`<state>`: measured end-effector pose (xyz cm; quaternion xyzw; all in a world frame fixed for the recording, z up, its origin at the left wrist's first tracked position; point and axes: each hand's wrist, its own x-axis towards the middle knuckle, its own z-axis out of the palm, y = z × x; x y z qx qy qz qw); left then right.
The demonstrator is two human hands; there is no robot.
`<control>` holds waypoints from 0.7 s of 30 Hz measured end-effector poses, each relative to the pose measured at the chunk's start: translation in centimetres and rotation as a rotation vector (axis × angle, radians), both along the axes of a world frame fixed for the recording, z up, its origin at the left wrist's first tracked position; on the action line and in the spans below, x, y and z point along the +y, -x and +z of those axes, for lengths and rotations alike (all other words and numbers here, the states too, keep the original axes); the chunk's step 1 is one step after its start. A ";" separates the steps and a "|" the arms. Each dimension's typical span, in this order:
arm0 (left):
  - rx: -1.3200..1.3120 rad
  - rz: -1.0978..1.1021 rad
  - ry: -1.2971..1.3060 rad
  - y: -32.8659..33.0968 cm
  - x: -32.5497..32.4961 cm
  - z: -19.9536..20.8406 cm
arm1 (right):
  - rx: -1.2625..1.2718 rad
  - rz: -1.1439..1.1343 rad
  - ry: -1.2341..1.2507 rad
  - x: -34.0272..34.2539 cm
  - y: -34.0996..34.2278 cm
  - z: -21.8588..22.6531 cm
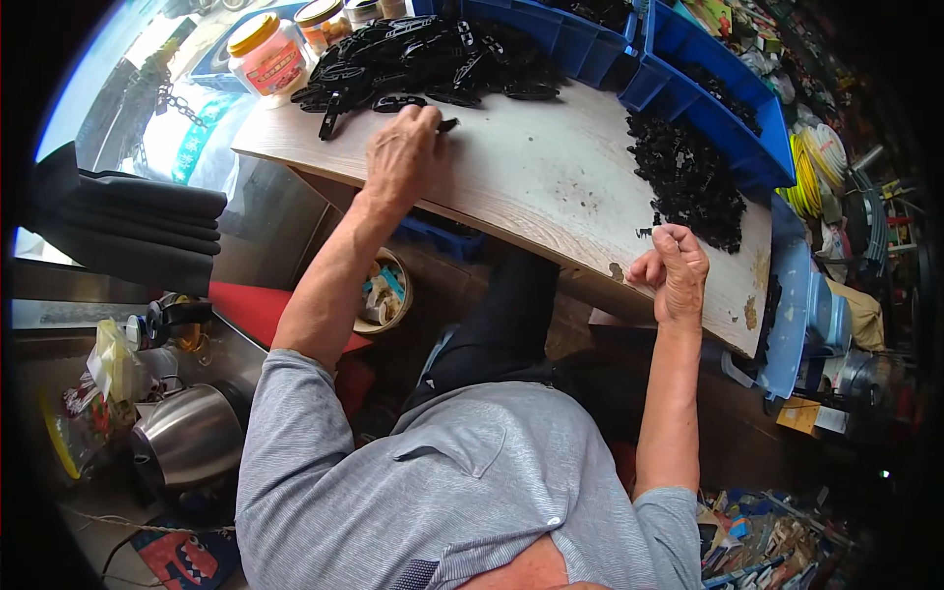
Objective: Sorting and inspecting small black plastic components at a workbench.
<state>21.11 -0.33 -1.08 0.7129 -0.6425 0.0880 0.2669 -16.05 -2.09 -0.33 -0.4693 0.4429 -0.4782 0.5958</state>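
Observation:
My left hand (398, 152) is closed near the pile of long black plastic parts (423, 61) at the table's far left. A dark end of a black plastic part (448, 125) pokes out beside its fingers; the rest is hidden. Over the table's right side, my right hand (676, 270) is bent into a pinch. At its fingertips shows a small pronged black plastic piece (644, 233), next to the heap of small black plastic pieces (688, 177).
Blue bins (723, 88) line the far side of the light wooden table (521, 167). A jar with a yellow lid (264, 54) stands at the far left. Under the table's left part is a round bucket (401, 295); a steel kettle (192, 433) is at lower left.

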 end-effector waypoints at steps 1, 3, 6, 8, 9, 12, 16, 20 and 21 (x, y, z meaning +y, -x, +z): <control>-0.023 -0.020 0.050 0.9 -0.3 -0.2 | 0.002 -0.004 0.002 0.0 -0.1 0.0; -0.007 -0.091 0.068 2.6 -0.6 -0.4 | -0.004 -0.005 0.011 0.0 -0.1 -0.1; -0.021 -0.181 0.031 4.1 -1.6 -0.7 | -0.006 -0.016 0.007 0.1 -0.3 0.0; 0.039 -0.218 0.037 5.0 -2.2 -0.7 | -0.007 -0.019 -0.004 0.2 -0.2 0.1; 0.095 -0.251 0.042 5.6 -2.5 -0.4 | -0.005 -0.025 -0.002 0.2 -0.2 0.0; 0.415 -0.342 0.178 7.5 -2.4 -0.1 | -0.018 -0.034 -0.005 0.2 -0.1 0.0; 0.589 -0.421 0.205 9.1 -1.6 -1.2 | -0.038 -0.037 -0.017 0.1 -0.2 -0.1; 0.241 -0.359 0.138 10.0 -0.1 -0.9 | -0.035 -0.044 -0.021 0.2 -0.2 0.2; 0.202 -0.348 0.130 10.2 0.0 -0.9 | -0.028 -0.053 -0.019 0.2 -0.3 0.3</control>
